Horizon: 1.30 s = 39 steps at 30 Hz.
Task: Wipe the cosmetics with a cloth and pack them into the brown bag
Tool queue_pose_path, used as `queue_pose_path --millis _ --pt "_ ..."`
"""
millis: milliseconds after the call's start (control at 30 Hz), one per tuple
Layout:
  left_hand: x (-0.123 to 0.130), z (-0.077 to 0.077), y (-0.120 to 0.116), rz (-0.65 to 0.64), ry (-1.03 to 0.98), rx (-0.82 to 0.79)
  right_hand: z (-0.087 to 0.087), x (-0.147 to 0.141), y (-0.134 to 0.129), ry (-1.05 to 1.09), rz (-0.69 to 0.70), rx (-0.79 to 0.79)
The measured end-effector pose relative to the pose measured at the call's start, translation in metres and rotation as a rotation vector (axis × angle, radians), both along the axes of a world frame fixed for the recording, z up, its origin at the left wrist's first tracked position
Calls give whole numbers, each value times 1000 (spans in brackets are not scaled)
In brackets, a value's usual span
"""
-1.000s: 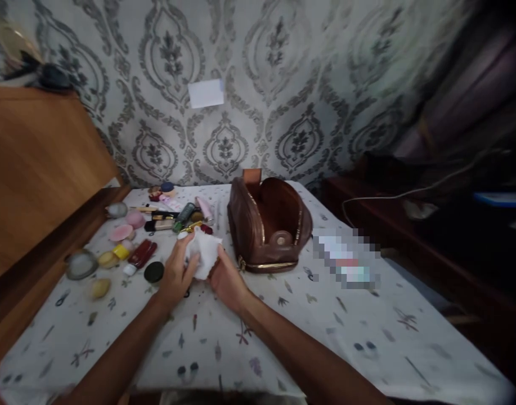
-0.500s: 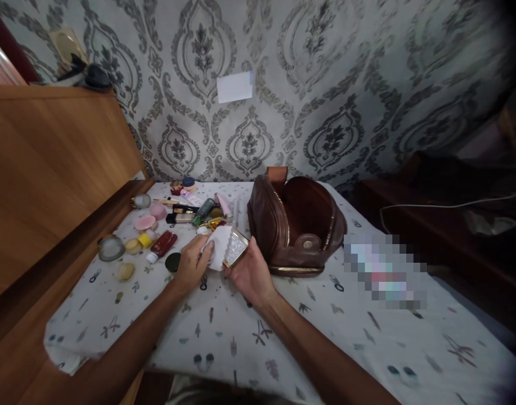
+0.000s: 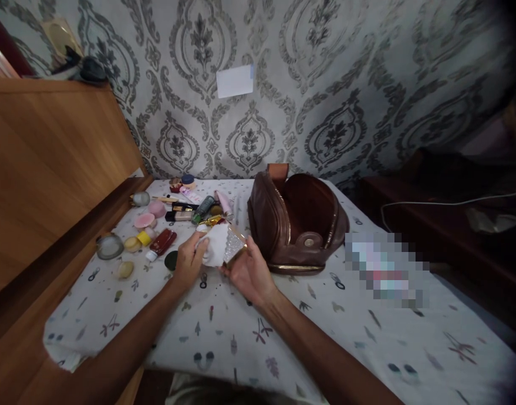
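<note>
A white cloth or wipe (image 3: 214, 246) is pinched in my left hand (image 3: 189, 263), its fingers closed on it. It lies against a silver, glittery case with gold-coloured edges (image 3: 234, 245) and hides the left part of that case. My right hand (image 3: 254, 274) grips the case from the right, thumb along the upper edge and fingers beneath. Both hands are above the table, just left of an open brown leather bag (image 3: 268, 225). A dark green round lid (image 3: 170, 260) lies beside my left hand.
Cosmetics spread over the left of the patterned tablecloth (image 3: 224, 343): a red bottle (image 3: 162, 243), a green bottle (image 3: 203, 208), a pink tube (image 3: 224, 203), a glass jar (image 3: 110, 246) and several others. A wooden panel (image 3: 59, 180) borders the left. A pixelated item (image 3: 386, 270) lies right of the bag.
The cloth has shifted a little over the case and covers more of its glittery face. The case has tilted slightly, showing its gold upper edge. The view has dipped a little.
</note>
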State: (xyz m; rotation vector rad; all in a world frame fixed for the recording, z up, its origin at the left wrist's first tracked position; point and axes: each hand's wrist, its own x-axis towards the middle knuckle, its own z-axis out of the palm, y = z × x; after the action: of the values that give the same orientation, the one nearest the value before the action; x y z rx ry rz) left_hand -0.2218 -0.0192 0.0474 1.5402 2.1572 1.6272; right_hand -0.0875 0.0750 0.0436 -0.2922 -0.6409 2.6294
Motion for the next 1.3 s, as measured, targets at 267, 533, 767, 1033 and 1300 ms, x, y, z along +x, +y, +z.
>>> queue_pose_path --millis 267,533,767,1033,1300 --pt "-1 -5 4 86 -117 71 -6 -7 -2 -12 -59 -62" --pt "3 -14 -1 -111 82 88 -12 -8 5 -33 -104 -189" --pt "13 -24 0 -78 -11 2 -19 -10 5 -37 -82 -65" --pt "6 -12 -2 17 -124 85 -18 -6 -3 -88 -141 18" --pt "-5 -10 7 80 -247 137 -13 -5 -8 -122 -82 70"
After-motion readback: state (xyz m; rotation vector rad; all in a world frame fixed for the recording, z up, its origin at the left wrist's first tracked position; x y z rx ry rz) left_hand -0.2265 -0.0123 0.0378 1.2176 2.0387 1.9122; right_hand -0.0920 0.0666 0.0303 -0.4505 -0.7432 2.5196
